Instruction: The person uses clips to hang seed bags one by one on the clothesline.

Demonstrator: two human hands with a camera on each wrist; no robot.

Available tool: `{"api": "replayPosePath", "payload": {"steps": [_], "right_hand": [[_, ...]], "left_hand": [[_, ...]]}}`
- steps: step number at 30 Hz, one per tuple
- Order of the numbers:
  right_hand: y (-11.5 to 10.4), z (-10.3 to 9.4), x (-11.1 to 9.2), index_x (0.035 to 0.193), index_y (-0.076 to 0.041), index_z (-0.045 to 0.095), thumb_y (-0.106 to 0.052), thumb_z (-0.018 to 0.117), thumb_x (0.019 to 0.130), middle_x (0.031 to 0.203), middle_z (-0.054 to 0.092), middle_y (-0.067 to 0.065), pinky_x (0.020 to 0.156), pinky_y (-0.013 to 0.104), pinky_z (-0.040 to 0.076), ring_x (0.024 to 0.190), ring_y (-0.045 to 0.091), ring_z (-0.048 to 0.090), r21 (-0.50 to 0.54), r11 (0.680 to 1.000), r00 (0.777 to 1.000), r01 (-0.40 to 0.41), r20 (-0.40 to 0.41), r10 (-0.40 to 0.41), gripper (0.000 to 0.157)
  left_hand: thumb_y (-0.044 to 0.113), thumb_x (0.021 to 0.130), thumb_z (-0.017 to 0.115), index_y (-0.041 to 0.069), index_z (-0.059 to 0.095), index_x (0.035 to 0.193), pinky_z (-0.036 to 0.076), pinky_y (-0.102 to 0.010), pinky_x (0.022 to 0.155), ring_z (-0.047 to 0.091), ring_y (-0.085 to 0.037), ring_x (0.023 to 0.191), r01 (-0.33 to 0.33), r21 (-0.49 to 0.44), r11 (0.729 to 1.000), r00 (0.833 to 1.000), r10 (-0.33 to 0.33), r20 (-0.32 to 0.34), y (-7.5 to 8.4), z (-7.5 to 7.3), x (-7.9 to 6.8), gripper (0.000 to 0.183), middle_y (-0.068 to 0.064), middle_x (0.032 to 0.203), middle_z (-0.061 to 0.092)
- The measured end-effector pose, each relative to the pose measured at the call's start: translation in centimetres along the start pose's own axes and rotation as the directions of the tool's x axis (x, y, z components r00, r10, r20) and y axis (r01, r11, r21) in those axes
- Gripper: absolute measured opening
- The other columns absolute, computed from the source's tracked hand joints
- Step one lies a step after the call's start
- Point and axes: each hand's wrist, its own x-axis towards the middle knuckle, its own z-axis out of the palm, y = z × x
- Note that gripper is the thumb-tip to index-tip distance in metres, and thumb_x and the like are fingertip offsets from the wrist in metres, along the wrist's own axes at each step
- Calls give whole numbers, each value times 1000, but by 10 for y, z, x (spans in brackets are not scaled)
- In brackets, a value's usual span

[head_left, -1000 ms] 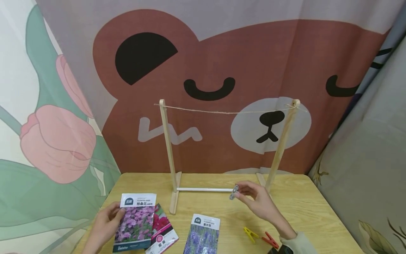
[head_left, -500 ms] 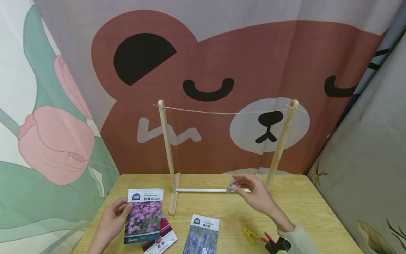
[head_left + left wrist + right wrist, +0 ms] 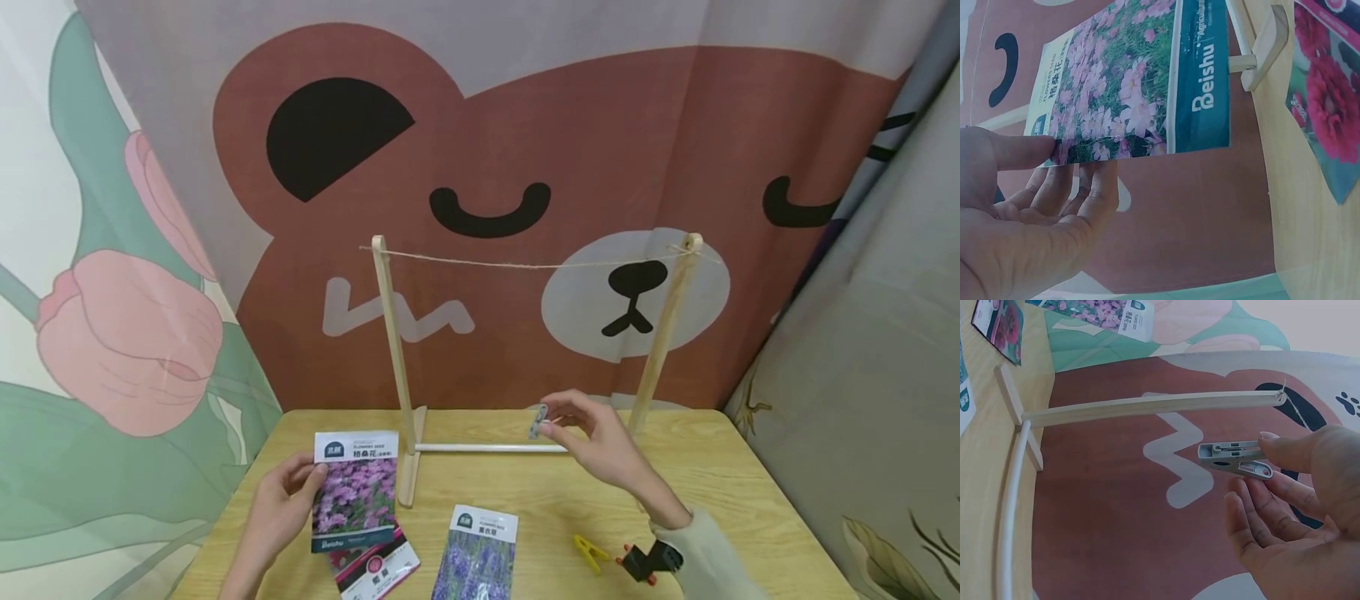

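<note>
My left hand (image 3: 281, 504) pinches the upper left edge of a seed packet (image 3: 355, 496) with pink flowers, thumb in front and fingers behind. In the left wrist view the packet (image 3: 1122, 87) is raised off the table. Between thumb and fingertips my right hand (image 3: 600, 437) holds a grey clothespin (image 3: 537, 422); the right wrist view shows the clothespin (image 3: 1235, 459) from its side. Beyond both hands stands a wooden frame (image 3: 393, 333) with a string (image 3: 487, 265) tied between its two posts. Nothing hangs on the string.
A red-flower seed packet (image 3: 378, 568) lies below the raised one, partly covered by it. A lavender seed packet (image 3: 476, 554) lies at the front middle. Right of it are a yellow clothespin (image 3: 591, 552) and a red one, mostly hidden behind the black wrist camera (image 3: 651, 562). A white rod (image 3: 487, 448) joins the frame's feet.
My left hand has lifted the pink-flower packet up and to the right, uncovering less of the red-flower packet's top. My right hand has risen slightly and moved left with the grey clothespin.
</note>
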Motion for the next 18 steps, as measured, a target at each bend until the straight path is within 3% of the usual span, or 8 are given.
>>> {"api": "replayPosePath", "payload": {"steps": [4,10,18], "right_hand": [[-1,-1,5,121,-10,64,-1,70,92,102,70,11,83,34,57,91,25,68,5,1000,1000,-12,9,12,31],[-2,-4,11,122,-13,64,-9,70,94,103,70,8,84,32,57,93,23,68,35,999,1000,1,20,-2,29],[-16,-6,24,120,-10,65,-2,72,91,102,70,8,82,34,58,93,25,69,-1,1000,1000,24,6,-24,31]], "left_hand": [[15,100,62,5,70,113,49,-21,82,70,-14,95,-22,7,1000,999,22,-30,4,4,1,18,-9,100,77],[13,99,63,4,70,110,50,-21,81,70,-7,88,-63,-34,997,997,62,-49,10,12,1,15,-9,97,77],[17,100,62,2,68,115,52,-20,78,70,-7,87,-70,-52,996,996,67,-65,21,17,5,22,-14,102,75]]}}
